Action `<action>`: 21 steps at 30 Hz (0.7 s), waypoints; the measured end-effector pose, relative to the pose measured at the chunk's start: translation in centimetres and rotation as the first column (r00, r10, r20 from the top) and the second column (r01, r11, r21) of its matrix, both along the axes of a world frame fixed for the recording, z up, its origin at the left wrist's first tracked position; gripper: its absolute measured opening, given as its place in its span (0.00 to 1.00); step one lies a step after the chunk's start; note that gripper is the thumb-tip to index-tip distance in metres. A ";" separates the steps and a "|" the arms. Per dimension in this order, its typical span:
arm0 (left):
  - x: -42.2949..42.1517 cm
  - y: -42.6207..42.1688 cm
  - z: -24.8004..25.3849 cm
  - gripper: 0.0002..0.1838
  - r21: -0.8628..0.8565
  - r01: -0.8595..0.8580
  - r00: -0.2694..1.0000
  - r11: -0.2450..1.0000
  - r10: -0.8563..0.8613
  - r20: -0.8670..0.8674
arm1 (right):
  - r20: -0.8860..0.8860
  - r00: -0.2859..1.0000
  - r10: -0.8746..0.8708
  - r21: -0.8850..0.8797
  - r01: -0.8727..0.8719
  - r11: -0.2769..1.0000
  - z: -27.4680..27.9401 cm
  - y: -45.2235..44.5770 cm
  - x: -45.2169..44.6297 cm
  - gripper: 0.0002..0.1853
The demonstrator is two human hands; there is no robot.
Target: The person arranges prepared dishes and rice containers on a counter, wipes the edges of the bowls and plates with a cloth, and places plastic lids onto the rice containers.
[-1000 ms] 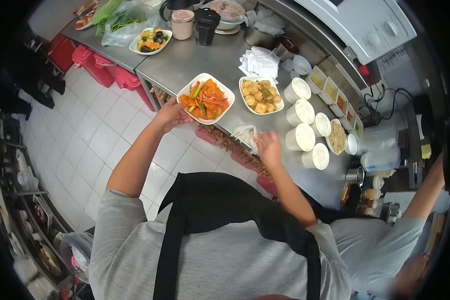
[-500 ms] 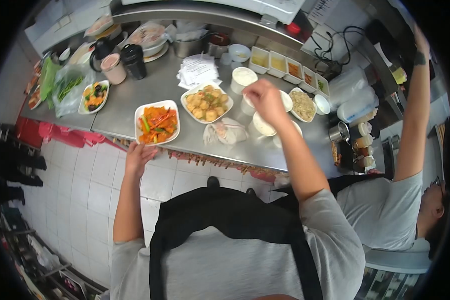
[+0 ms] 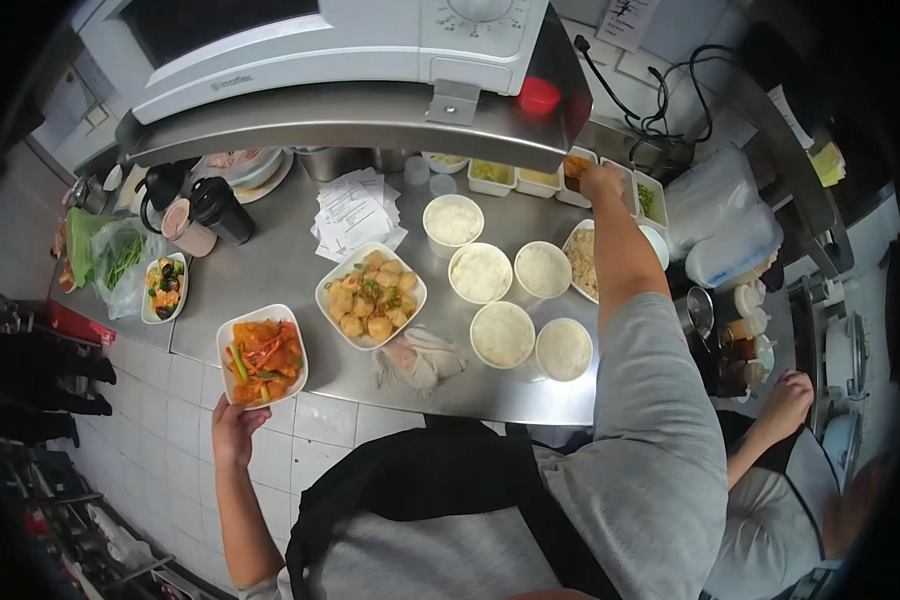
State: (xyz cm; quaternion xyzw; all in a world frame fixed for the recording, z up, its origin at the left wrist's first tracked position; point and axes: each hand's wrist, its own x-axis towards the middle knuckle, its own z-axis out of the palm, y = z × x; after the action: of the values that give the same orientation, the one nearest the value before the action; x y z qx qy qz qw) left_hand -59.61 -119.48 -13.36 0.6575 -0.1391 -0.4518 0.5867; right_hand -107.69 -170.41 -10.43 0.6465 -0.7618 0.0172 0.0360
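At the counter's front edge, my left hand (image 3: 237, 428) holds the near rim of a white square bowl (image 3: 220, 342) of orange-red food with green pieces. My right hand (image 3: 600, 182) is stretched to the back right, fingers bent down at the row of white condiment tubs, beside the one with chopped orange bits (image 3: 575, 170). Its fingertips are partly hidden, and what they hold does not show. Several round tubs of white rice (image 3: 502, 335) stand below my right arm. Right of my left hand's bowl is a bowl of golden fried cubes (image 3: 372, 298) with chopped greens.
A crumpled cloth (image 3: 420, 358) lies near the front edge, paper slips (image 3: 357, 213) behind. A microwave (image 3: 300, 50) sits on a shelf above. Fried rice (image 3: 582, 260) is partly behind my arm. Bottles (image 3: 748, 327) stand right; a co-worker's hand (image 3: 788, 400) is near them.
My right hand has moved from above the rice tubs to the condiment tubs at the back right. My left hand stays at the bowl. The co-worker's raised arm has come down. The view has shifted.
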 end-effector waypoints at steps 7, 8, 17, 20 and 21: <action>-5.0 -6.4 6.8 0.20 -0.065 0.168 0.986 0.984 -0.168 0.016 | -0.066 0.981 0.181 0.129 -0.172 0.977 0.9 -2.8 -2.5 0.15; -6.0 -8.1 7.0 0.20 -0.066 0.209 0.978 0.976 -0.209 0.013 | -0.063 0.976 0.208 0.018 -0.207 0.978 0.7 -2.7 -2.8 0.14; -15.0 -24.0 7.2 0.19 -0.196 0.538 0.820 0.820 -0.563 -0.100 | -0.005 0.952 0.306 0.027 -0.306 0.952 -1.3 -0.6 -2.6 0.12; -18.2 -28.6 7.1 0.18 -0.193 0.568 0.807 0.800 -0.588 -0.061 | 0.072 0.957 0.282 0.114 -0.289 0.951 -1.1 -1.5 -4.1 0.11; -19.4 -30.0 7.0 0.17 -0.188 0.556 0.817 0.810 -0.574 -0.054 | 0.091 0.951 0.296 0.115 -0.305 0.945 -2.0 -2.4 -5.0 0.12</action>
State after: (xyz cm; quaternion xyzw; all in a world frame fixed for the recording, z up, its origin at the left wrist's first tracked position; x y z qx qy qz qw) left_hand -79.02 -149.44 -6.36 0.5103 -0.3329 -0.6278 0.4844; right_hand -112.68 -172.77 -12.40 0.7550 -0.6547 -0.0027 -0.0360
